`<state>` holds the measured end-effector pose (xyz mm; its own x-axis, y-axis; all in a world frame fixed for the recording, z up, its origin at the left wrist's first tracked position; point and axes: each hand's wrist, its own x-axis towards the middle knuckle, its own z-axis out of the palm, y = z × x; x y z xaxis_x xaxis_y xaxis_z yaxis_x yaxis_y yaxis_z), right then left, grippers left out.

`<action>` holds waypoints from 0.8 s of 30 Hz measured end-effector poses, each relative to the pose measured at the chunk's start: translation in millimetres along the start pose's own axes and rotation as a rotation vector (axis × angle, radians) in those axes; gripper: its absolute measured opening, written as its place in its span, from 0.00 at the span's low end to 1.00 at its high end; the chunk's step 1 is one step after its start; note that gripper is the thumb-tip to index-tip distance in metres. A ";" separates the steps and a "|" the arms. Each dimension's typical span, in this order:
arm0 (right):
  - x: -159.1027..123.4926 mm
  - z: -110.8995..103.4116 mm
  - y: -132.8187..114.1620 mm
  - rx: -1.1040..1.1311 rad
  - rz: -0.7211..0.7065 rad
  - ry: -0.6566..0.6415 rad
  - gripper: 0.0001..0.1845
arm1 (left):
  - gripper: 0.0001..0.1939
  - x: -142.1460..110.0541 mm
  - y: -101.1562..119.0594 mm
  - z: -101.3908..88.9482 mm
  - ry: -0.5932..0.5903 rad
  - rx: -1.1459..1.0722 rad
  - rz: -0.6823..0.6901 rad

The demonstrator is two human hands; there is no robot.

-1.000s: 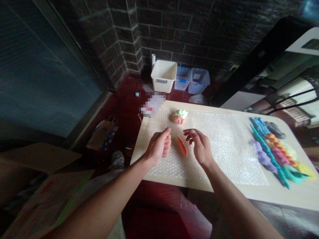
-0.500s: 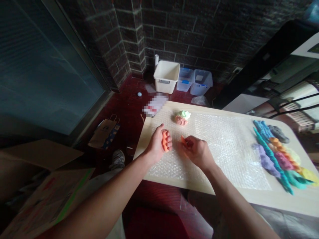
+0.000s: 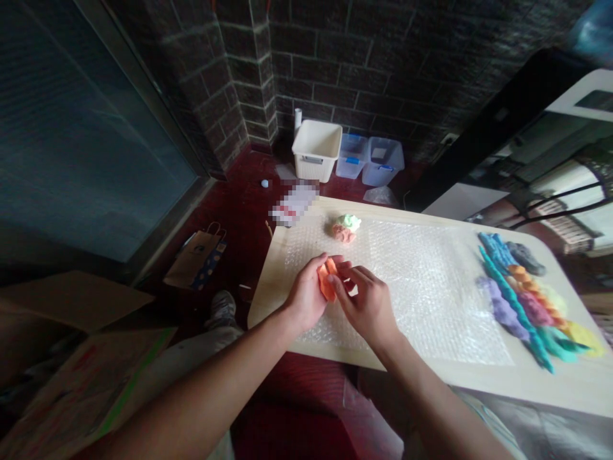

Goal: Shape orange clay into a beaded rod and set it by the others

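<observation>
Orange modelling clay (image 3: 326, 284) lies across the palm of my left hand (image 3: 307, 295), whose fingers curl up behind it. Two elongated pieces appear pressed side by side there. My right hand (image 3: 368, 300) meets it from the right, thumb and fingertips closed on the clay's right-hand piece. Both hands are above a sheet of bubble wrap (image 3: 412, 287). Just beyond them on the wrap sits a lump of clay (image 3: 345, 228), pale green on top and salmon pink below. Part of the orange clay is hidden by my fingers.
At the table's right end lie several clay pieces: a teal twisted strip (image 3: 517, 310), a purple lump (image 3: 502, 306), and blue, grey, orange, pink and yellow ones. Behind the table (image 3: 483, 377) stand a cream bin (image 3: 316, 153) and clear boxes (image 3: 382, 163). A paper bag (image 3: 194, 255) stands left.
My right hand picked up the orange piece from the bubble wrap and brought it left to my left hand. My left hand has opened from a fist, showing orange clay in its palm.
</observation>
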<state>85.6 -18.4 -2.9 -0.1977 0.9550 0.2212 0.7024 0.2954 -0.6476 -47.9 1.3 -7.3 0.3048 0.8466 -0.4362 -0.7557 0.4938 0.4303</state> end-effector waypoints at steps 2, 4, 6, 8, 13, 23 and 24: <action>-2.9 -0.4 -4.9 -0.016 -0.048 -0.010 0.16 | 0.12 -1.5 0.4 -1.5 0.024 0.021 0.028; -6.2 -2.9 -9.7 -0.005 -0.086 -0.013 0.17 | 0.11 -2.4 1.1 -3.8 0.035 0.036 0.067; -9.1 -8.1 -13.2 0.022 -0.089 0.009 0.19 | 0.12 -3.2 2.1 -5.6 0.028 0.040 0.090; -11.2 -15.5 -14.7 0.034 -0.070 0.058 0.21 | 0.15 -4.3 3.7 -6.3 0.022 0.049 0.108; -16.5 -27.4 -14.9 0.088 -0.048 0.026 0.14 | 0.18 -10.0 6.6 -4.0 0.020 0.101 0.165; -29.4 -11.9 -2.5 0.372 0.141 -0.051 0.16 | 0.19 -16.5 9.8 -3.0 -0.138 0.020 -0.031; -29.0 -11.5 -0.4 0.407 0.156 -0.060 0.17 | 0.19 -15.6 10.1 -3.7 -0.156 0.025 -0.036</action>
<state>98.9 -46.5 -0.7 -0.1587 0.9853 0.0631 0.4031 0.1230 -0.9069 -62.4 -7.7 0.9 0.4194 0.8478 -0.3246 -0.7285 0.5277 0.4369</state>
